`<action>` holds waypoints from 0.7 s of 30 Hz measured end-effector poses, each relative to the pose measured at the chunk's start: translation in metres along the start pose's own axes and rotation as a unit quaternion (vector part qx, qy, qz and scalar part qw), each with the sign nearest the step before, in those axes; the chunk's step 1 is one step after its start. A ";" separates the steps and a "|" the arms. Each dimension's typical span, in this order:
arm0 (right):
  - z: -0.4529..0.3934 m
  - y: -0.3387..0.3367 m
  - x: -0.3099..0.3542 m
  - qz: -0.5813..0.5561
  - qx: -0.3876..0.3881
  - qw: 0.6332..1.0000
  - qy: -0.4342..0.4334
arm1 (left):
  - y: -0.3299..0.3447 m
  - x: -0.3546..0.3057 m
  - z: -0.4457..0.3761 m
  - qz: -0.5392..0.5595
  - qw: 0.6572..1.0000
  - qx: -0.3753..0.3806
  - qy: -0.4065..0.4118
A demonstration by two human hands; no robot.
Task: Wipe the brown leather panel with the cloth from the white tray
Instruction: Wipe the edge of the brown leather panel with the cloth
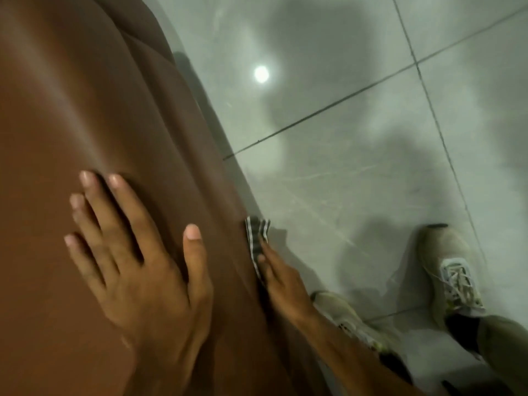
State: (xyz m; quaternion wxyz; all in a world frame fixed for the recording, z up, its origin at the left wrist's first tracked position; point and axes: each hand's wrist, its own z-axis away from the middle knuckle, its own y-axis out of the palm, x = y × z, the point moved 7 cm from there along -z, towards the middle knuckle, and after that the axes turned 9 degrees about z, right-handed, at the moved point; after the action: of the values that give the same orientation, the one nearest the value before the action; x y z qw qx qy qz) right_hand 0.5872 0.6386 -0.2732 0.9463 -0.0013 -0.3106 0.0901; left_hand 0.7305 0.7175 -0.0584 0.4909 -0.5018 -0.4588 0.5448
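The brown leather panel [85, 115] fills the left half of the head view, its curved edge running down to the right. My left hand [137, 261] lies flat on it with fingers spread and nothing in it. My right hand [281, 278] presses a dark cloth with white stripes [257, 238] against the panel's right side edge. Most of the cloth is hidden under the fingers and behind the edge. The white tray is not in view.
Grey glossy floor tiles [357, 124] with dark grout lines lie to the right, with a bright lamp reflection [261, 74]. My two pale laced shoes [448, 270] stand at the lower right, close to the panel's base.
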 end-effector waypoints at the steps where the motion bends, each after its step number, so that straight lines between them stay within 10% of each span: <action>1: 0.012 0.000 0.004 0.004 0.001 1.000 -0.011 | 0.000 -0.002 -0.001 -0.002 1.000 0.000 -0.002; 7: -0.050 -0.016 0.121 0.037 -0.077 0.978 -0.189 | 0.013 0.015 0.006 0.002 1.000 0.019 -0.019; 16: -0.030 -0.009 0.055 -0.066 -0.031 0.996 -0.043 | 0.009 0.004 0.002 -0.047 0.999 -0.023 0.002; 21: -0.043 -0.014 0.140 -0.026 -0.055 0.979 -0.196 | 0.016 0.007 0.004 -0.066 0.997 -0.037 0.023</action>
State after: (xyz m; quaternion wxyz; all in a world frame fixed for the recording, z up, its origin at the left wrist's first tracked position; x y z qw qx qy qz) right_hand 0.7253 0.6514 -0.2244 0.8675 -0.0269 -0.4945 0.0464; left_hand 0.7251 0.7231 -0.0746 0.5173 -0.5008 -0.4993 0.4820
